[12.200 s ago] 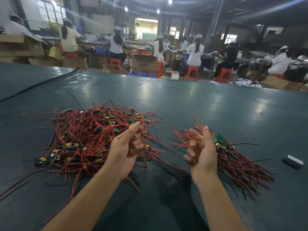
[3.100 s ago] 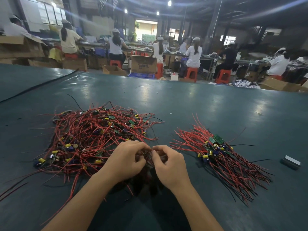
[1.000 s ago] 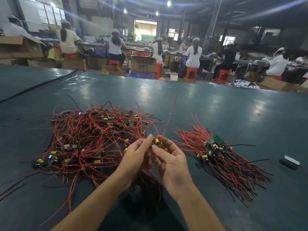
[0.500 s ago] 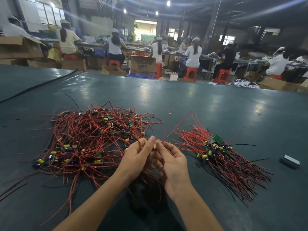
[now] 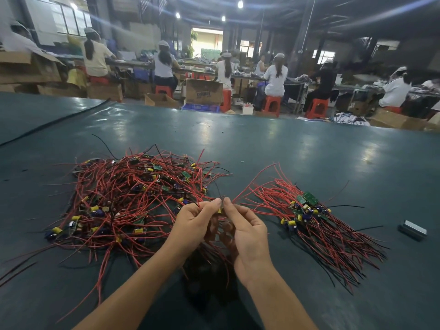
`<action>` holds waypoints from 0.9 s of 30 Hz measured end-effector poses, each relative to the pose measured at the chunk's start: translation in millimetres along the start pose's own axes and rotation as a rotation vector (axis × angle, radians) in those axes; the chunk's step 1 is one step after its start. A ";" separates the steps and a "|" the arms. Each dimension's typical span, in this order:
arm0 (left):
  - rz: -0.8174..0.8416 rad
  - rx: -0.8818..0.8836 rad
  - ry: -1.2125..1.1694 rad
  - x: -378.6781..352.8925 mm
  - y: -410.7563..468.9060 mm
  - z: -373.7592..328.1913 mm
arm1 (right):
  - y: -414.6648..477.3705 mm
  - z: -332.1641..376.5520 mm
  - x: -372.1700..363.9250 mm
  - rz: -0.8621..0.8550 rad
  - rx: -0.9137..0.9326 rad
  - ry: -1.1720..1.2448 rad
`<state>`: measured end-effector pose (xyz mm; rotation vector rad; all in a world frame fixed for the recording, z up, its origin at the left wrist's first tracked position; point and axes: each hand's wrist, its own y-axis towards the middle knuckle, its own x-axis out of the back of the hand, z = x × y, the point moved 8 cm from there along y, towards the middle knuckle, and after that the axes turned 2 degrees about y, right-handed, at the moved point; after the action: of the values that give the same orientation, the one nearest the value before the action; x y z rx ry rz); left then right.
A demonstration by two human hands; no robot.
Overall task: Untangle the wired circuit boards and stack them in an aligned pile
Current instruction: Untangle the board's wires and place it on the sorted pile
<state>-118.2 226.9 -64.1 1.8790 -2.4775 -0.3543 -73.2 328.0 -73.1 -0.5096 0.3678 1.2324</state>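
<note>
A dark green counter fills most of the frame, shiny under the ceiling lights. Beyond its far edge, across the top of the frame, people sit on red stools at long work benches with their backs turned, and cardboard boxes stand on the floor among them. A black cable runs across the counter in the upper left.

In the left middle of the frame lies a big tangled heap of red wires with small boards and yellow and blue parts caught in it, the strands crossing every way and trailing toward the lower left. In the right middle lies a smaller sorted pile: its green boards sit bunched together at the upper end, and the red and black wires fan out toward the lower right, mostly in line.

Between the two, low in the centre, the left hand and the right hand meet with palms turned inward and fingers curled. Both pinch one small board at their fingertips, raised above the counter; only a yellow part of it shows. Red wires run from it up to the right, over the sorted pile, and more hang down between the palms.

A small grey block lies alone on the counter at the right edge.
</note>
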 end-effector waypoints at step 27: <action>-0.080 -0.051 0.113 8.4 -2.6 -11.2 | 22.2 21.6 40.9 -0.258 0.036 0.059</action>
<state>-116.4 216.2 -54.7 1.9257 -2.3052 -0.2999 -82.4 377.9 -80.5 -0.5460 0.3616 0.9615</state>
